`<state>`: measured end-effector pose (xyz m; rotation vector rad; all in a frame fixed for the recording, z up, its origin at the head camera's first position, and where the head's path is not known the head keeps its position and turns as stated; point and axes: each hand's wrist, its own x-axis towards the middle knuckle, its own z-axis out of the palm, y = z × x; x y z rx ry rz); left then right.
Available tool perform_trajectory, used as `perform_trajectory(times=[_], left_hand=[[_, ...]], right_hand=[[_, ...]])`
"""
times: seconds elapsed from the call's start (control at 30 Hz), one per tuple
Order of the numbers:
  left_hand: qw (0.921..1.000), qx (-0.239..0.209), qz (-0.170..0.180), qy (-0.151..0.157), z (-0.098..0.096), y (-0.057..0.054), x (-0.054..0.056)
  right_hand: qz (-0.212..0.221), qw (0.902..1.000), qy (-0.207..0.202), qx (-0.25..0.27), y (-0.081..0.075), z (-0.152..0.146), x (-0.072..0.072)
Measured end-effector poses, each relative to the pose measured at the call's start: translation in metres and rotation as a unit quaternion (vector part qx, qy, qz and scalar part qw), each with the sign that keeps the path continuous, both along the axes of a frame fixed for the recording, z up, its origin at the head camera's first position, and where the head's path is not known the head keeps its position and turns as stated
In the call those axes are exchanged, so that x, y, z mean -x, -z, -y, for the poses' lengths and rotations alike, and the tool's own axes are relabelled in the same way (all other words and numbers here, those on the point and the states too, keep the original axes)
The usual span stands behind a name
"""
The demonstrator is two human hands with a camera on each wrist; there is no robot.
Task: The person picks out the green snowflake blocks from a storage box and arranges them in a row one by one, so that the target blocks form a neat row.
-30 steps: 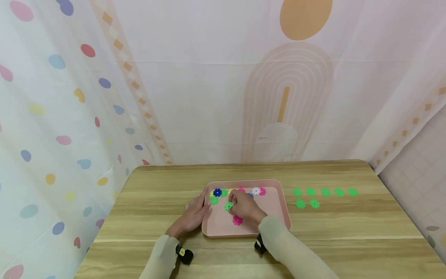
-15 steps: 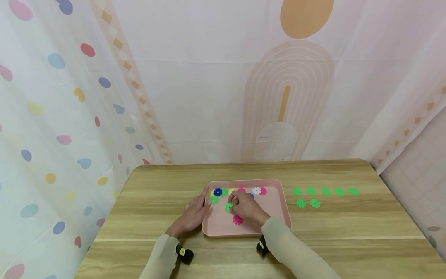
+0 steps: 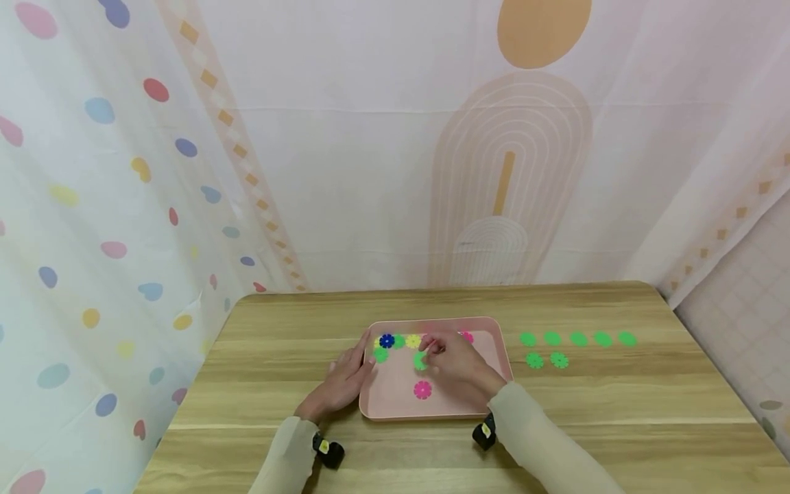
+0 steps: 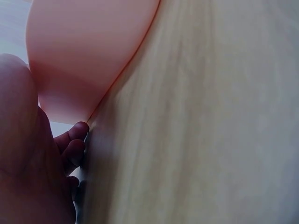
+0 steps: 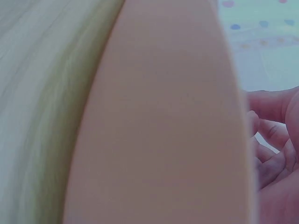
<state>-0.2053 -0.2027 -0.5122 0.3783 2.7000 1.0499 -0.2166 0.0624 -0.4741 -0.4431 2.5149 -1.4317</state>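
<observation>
My right hand (image 3: 458, 360) is over the pink tray (image 3: 395, 403), pinching a green snowflake disc (image 3: 420, 361) at its fingertips. In the right wrist view the tray's outer wall hides part of that hand, and the disc is out of sight. My left hand (image 3: 342, 382) rests with its fingers straight along the tray's left side. Near the tray's far left corner lie a dark blue disc (image 3: 387, 341), a yellow disc (image 3: 412, 341) and green discs (image 3: 380, 355). A bright pink disc (image 3: 422, 390) lies toward the front, below the right hand.
On the wooden table (image 3: 617, 405), right of the tray, several green discs (image 3: 578, 339) form a row, with two more green discs (image 3: 534, 360) in front. Another pink disc (image 3: 468, 337) shows behind the right hand. A patterned curtain (image 3: 370, 171) hangs beyond the table.
My right hand has moved right and slightly away with the green disc, uncovering the yellow disc and covering the white one. The left hand has stayed at the tray's side.
</observation>
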Motion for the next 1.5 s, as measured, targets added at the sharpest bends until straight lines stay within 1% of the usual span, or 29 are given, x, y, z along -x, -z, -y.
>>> perform_trajectory(times=[0.23, 0.3, 0.37, 0.47, 0.6, 0.73, 0.83, 0.97, 1.03, 1.17, 1.5], left_hand=[[1.0000, 0.006, -0.001, -0.001, 0.001, 0.001, 0.001], [1.0000, 0.007, 0.001, -0.003, 0.000, 0.001, 0.001], [1.0000, 0.006, 0.000, -0.004, 0.000, 0.001, 0.001], [1.0000, 0.004, 0.000, 0.001, 0.000, 0.001, 0.000], [1.0000, 0.003, -0.002, 0.008, 0.000, 0.001, 0.000], [1.0000, 0.003, -0.003, 0.007, 0.001, 0.000, 0.000], [1.0000, 0.005, -0.005, 0.007, 0.001, 0.001, 0.000], [1.0000, 0.008, -0.004, 0.003, 0.001, 0.001, 0.000], [1.0000, 0.009, -0.004, 0.001, 0.001, 0.002, 0.000], [1.0000, 0.008, -0.004, 0.000, -0.001, 0.003, -0.001], [0.9999, 0.009, -0.006, 0.005, -0.001, 0.002, -0.001]], right_hand=[[-0.035, 0.9993, 0.016, -0.003, -0.006, -0.026, -0.007], [-0.040, 0.9990, 0.017, 0.015, -0.007, -0.034, -0.008], [-0.033, 0.9986, 0.017, 0.037, -0.009, -0.044, -0.010], [-0.024, 0.9978, 0.027, 0.057, -0.012, -0.061, -0.013], [-0.008, 0.9967, 0.058, 0.057, -0.015, -0.088, -0.019], [0.015, 0.9931, 0.080, 0.085, -0.017, -0.114, -0.024], [0.025, 0.9904, 0.089, 0.103, -0.017, -0.131, -0.028], [0.016, 0.9902, 0.098, 0.098, -0.016, -0.152, -0.033], [0.014, 0.9906, 0.105, 0.087, -0.015, -0.162, -0.035], [0.022, 0.9894, 0.124, 0.073, -0.014, -0.182, -0.039], [0.039, 0.9846, 0.166, 0.037, -0.004, -0.227, -0.048]])
